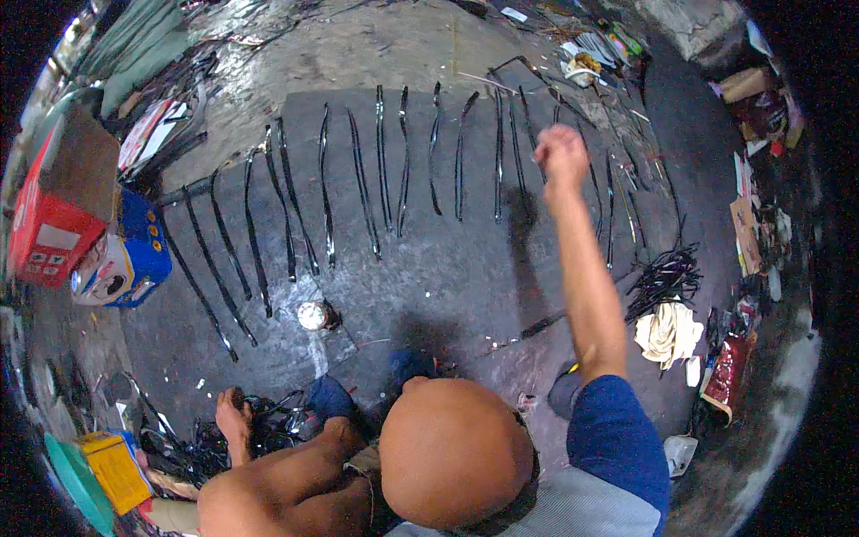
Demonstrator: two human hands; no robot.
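Observation:
My right arm stretches out over a dark sheet (pixel 394 286) on the ground. My right hand (pixel 564 154) is closed above the right part of a row of narrow, glossy black strips (pixel 327 188); whatever its fingers hold, if anything, cannot be made out. The strips lie apart from one another, roughly side by side and pointing away from me. At the lower left my left hand (pixel 233 419) hangs low beside a tangled heap of black strips (pixel 282 425). Its fingers are partly hidden, and their grip is unclear.
A shiny round-topped can (pixel 314 315) stands on the sheet. Red (pixel 58 224) and blue (pixel 148 246) boxes stand at the left. Another strip bundle (pixel 667 279) and a cream cloth (pixel 668 333) lie at the right. A yellow box (pixel 114 467) sits at the lower left.

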